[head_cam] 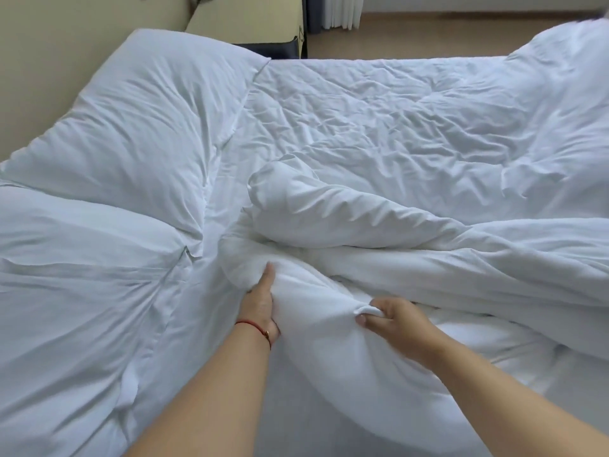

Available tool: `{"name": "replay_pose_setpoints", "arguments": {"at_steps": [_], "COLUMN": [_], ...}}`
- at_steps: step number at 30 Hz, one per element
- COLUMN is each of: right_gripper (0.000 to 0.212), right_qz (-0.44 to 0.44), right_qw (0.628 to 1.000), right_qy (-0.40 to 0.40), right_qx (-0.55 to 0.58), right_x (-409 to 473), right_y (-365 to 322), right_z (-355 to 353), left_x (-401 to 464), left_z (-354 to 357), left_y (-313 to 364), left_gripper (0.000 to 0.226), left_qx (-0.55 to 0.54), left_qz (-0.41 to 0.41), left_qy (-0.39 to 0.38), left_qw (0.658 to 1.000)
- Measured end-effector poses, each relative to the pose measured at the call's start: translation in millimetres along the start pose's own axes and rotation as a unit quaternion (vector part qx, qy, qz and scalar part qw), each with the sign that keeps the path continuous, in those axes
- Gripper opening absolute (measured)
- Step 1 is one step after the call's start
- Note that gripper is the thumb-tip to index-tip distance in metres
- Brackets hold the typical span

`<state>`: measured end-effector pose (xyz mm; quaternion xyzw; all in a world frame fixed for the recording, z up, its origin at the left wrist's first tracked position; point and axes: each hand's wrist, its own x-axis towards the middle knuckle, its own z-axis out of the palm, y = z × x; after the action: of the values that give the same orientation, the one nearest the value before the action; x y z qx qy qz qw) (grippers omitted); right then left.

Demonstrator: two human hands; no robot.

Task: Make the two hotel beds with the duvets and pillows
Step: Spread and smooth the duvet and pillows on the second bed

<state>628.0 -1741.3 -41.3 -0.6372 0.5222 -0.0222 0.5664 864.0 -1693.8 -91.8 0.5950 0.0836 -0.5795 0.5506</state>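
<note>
A white duvet lies crumpled across the bed, bunched into thick folds near me. My left hand grips the near bunched edge of the duvet from the left, thumb on top. Pinching a small fold of the same edge, my right hand sits a little to the right. Two white pillows rest at the bed's head on the left: one further away and one nearer to me. A red string bracelet circles my left wrist.
A beige padded headboard runs along the left. A beige bedside unit stands behind the far pillow. Beyond the bed lies wood-coloured floor, with curtains at the top.
</note>
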Motion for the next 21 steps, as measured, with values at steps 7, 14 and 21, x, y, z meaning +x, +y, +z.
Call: {"name": "replay_pose_setpoints", "arguments": {"at_steps": [7, 14, 21], "right_gripper": [0.035, 0.027, 0.034], "right_qz": [-0.083, -0.156, -0.202], "right_qw": [0.982, 0.934, 0.918], "right_qy": [0.015, -0.086, 0.198], "right_qx": [0.169, 0.31, 0.28], "right_x": [-43, -34, 18], "right_y": [-135, -263, -285], "right_z": [56, 182, 138], "left_x": [-32, -99, -83], "left_z": [-13, -75, -98], "left_y": [172, 331, 285], "left_gripper": [0.094, 0.046, 0.019], "left_qx": [0.086, 0.186, 0.305], "left_qz": [0.152, 0.243, 0.292], "left_qy": [-0.076, -0.146, -0.085], "left_qw": [0.982, 0.941, 0.903]}}
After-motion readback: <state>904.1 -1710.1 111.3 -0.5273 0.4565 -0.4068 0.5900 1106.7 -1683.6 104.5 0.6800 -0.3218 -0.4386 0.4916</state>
